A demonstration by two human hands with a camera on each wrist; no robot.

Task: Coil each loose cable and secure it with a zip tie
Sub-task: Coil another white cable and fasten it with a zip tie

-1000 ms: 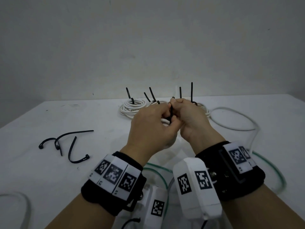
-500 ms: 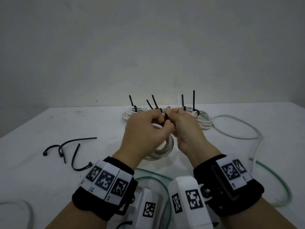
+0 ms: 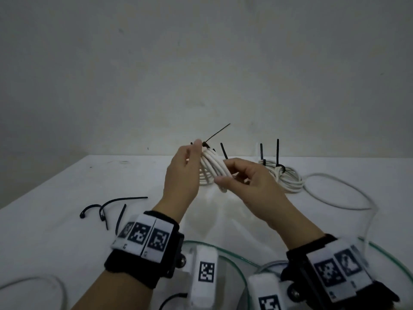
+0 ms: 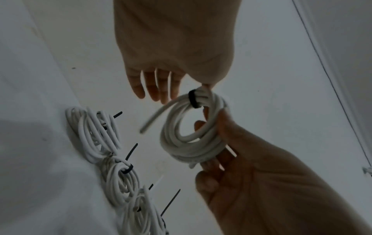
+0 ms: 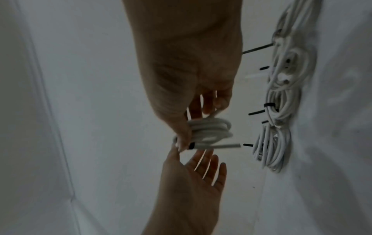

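Observation:
My right hand (image 3: 248, 182) grips a coiled white cable (image 3: 212, 166) and holds it above the table. A black zip tie (image 4: 193, 98) is cinched around the coil, and its thin tail (image 3: 218, 133) sticks up to the right. My left hand (image 3: 187, 168) is beside the coil with straight fingers (image 4: 161, 85), and only its thumb tip touches the coil at the tie. In the right wrist view, my right hand (image 5: 187, 71) wraps the coil (image 5: 209, 132), and the left hand (image 5: 191, 182) lies spread below it.
Several tied white coils (image 3: 283, 177) lie along the table's back edge, their tie tails upright. Loose black zip ties (image 3: 111, 206) lie at the left. An uncoiled white cable (image 3: 348, 189) loops at the right, and a green cable (image 3: 223, 249) curves near my wrists.
Both hands were pinched together at the zip tie. They have come apart and the coil has risen. The left hand has opened and the right hand holds the coil alone.

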